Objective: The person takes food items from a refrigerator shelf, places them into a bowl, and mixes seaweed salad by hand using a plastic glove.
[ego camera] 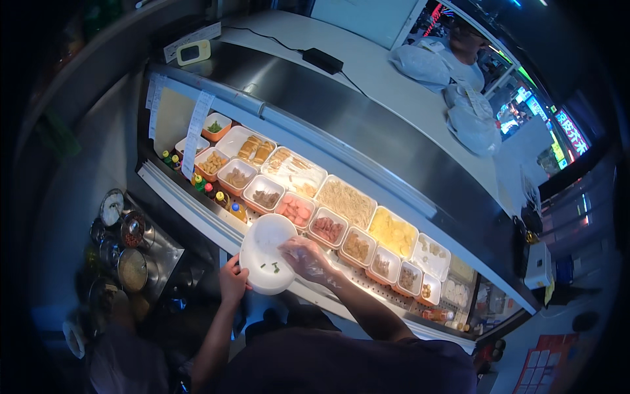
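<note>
A round white bowl (268, 253) is tilted over the front edge of the lit display case, with a few green vegetable pieces (274, 267) inside. My left hand (235, 279) grips its left rim. At the bowl's right side is my right hand (306, 261) in a clear plastic glove, its fingers over the opening; whether they hold anything is hidden. Past the bowl stand white tubs with orange outsides: one of pink sliced sausage (295, 209), one of dark red meat (328, 227), one of brown pieces (266, 196). Shredded food (346, 199) and yellow slices (392, 231) fill larger tubs.
Bottles with coloured caps (238, 212) stand at the case's front left. Paper strips (198, 133) hang over its left end. Seasoning pots (132, 270) sit at left, near a co-worker (125, 352). Filled plastic bags (472, 120) lie on the counter by a window, with a person outside.
</note>
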`<state>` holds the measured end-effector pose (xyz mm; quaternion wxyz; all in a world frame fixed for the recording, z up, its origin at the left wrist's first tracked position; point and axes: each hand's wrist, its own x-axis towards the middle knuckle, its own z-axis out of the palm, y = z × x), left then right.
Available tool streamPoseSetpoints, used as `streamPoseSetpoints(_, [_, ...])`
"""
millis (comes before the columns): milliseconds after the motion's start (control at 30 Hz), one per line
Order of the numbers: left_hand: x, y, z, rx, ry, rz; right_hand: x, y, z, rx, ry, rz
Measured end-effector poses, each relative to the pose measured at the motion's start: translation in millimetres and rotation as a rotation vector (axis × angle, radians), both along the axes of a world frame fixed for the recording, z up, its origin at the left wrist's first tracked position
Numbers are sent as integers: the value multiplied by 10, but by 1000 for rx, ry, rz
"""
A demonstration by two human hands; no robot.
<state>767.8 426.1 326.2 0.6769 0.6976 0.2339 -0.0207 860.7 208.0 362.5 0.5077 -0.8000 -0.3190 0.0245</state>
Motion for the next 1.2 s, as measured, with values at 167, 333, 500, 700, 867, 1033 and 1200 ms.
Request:
streamPoseSetpoints(167, [-436, 15, -167, -21, 21, -64, -805, -120, 85, -136, 25, -153])
streamPoseSetpoints(333, [-645, -188, -57, -25, 15, -147, -1295, -314, 242, -307, -8, -303])
streamPoseSetpoints(500, [-703, -499, -80, -13, 2, -320, -1589, -648, 410, -395, 39, -337])
streamPoseSetpoints(700, [-742, -1347, 107, 63, 37, -586, -2146, -1493, 306, -349, -90, -606])
streamPoseSetpoints(867, [-900, -2377, 192, 151, 39, -802, -3004, -2490, 366, -236, -37, -847])
streamPoseSetpoints(1033, [-1405, -3740, 193, 121, 72, -1048, -4184, -3586, 495, -100, -112, -1126])
streamPoseSetpoints(1200, [-2419, -5553, 256, 70, 122, -1273, -5700, -4957, 351, -34, -133, -1419])
